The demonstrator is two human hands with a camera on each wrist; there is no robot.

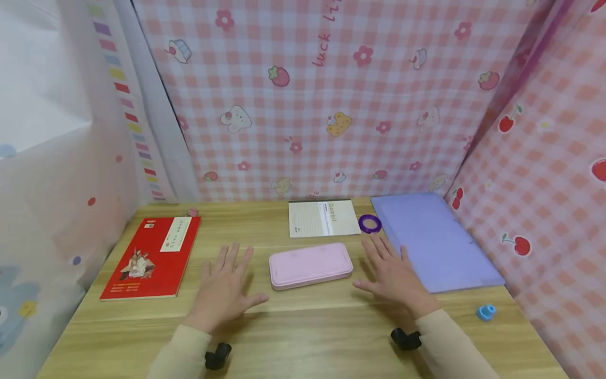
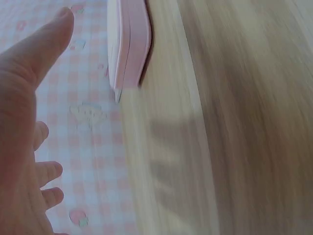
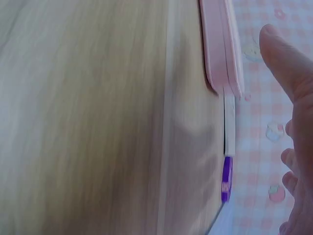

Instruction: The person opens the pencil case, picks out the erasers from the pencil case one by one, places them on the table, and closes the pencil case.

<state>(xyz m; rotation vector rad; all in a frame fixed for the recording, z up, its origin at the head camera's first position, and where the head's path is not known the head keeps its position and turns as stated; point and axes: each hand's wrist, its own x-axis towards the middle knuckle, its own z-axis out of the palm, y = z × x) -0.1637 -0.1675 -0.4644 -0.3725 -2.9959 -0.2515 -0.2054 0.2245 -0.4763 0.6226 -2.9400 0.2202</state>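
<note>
A pink zip case (image 1: 311, 265) lies closed in the middle of the wooden table, between my two hands. To its left, my left hand (image 1: 222, 289) hovers with fingers spread and thumb pointing toward the case. On the other side my right hand (image 1: 393, 276) is likewise spread, holding nothing, its thumb apart from the case. Both wrist views show the end of the pink case (image 2: 133, 44) beyond the thumb, with a gap between. Behind the case lies a cream notebook (image 1: 310, 218), and beside that a purple tape roll (image 1: 370, 223), close to my right fingertips.
A red book (image 1: 161, 268) lies at the left of the table. At the right are a lavender folder (image 1: 435, 242) and a small light-blue plastic piece (image 1: 486, 312). Checked cloth (image 1: 307, 105) hangs behind the table, and more cloth encloses both sides.
</note>
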